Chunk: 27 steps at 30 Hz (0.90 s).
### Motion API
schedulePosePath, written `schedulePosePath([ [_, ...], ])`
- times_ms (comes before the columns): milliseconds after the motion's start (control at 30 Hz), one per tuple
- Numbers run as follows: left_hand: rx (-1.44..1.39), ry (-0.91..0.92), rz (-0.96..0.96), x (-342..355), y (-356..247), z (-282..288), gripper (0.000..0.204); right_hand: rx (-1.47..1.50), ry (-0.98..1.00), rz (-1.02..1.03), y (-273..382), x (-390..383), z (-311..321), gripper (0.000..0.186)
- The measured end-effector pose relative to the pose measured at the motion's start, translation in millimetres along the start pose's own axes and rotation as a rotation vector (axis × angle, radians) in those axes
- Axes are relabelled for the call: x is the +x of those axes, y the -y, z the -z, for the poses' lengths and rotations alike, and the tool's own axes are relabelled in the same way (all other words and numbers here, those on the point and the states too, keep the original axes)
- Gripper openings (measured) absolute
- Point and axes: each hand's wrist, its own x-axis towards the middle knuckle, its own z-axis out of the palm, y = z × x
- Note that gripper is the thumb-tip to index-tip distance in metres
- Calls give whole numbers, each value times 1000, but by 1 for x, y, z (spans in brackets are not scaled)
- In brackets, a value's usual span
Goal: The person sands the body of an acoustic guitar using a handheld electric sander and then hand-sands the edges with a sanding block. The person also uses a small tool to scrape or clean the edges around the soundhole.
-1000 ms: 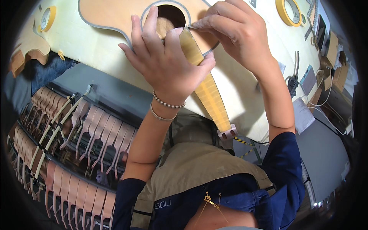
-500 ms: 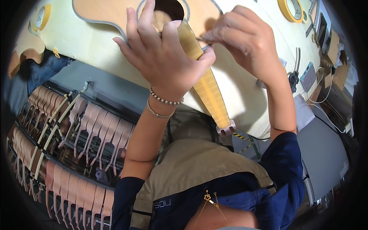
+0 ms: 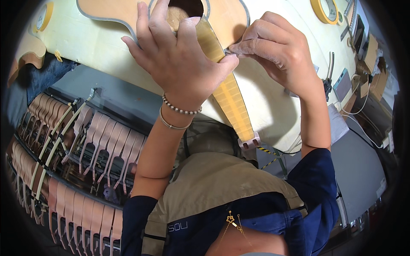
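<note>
An unfinished acoustic guitar, its pale wooden body (image 3: 111, 10) edged in dark binding, lies on the bench with its neck pointing toward me. Yellow tape covers the fingerboard (image 3: 232, 100), down to the small headstock (image 3: 249, 143). Over the body and the top of the neck rests my left hand (image 3: 179, 64), fingers spread, thumb against the neck's right side. Where neck meets body, on the right side, my right hand (image 3: 279, 53) pinches close to the left thumb. A small dark sliver shows at its fingertips; its kind cannot be made out.
Racks of several guitar necks (image 3: 85, 202) stand at the lower left, below the pale bench top (image 3: 273, 111). A yellow tape roll (image 3: 324, 10) lies at the far right, another tape roll (image 3: 44, 17) at the far left. Near the latter is another curved wooden body (image 3: 32, 53).
My right hand's pinched fingers have come slightly toward me along the neck joint, closer to my left thumb. The left hand stays spread over the guitar, and the view has shifted a little.
</note>
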Motion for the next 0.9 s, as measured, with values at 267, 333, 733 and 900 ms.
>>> schedulePosePath([
  [267,17,-5,4,3,-2,-3,70,-31,-110,49,-8,15,-4,21],
  [333,34,32,26,2,-3,1,70,-45,-36,38,-4,5,0,19],
  [733,-16,11,-7,1,0,-1,74,-57,-57,38,-1,6,-2,23],
  [900,4,9,-3,1,0,0,73,-24,-59,44,-11,4,-1,20],
])
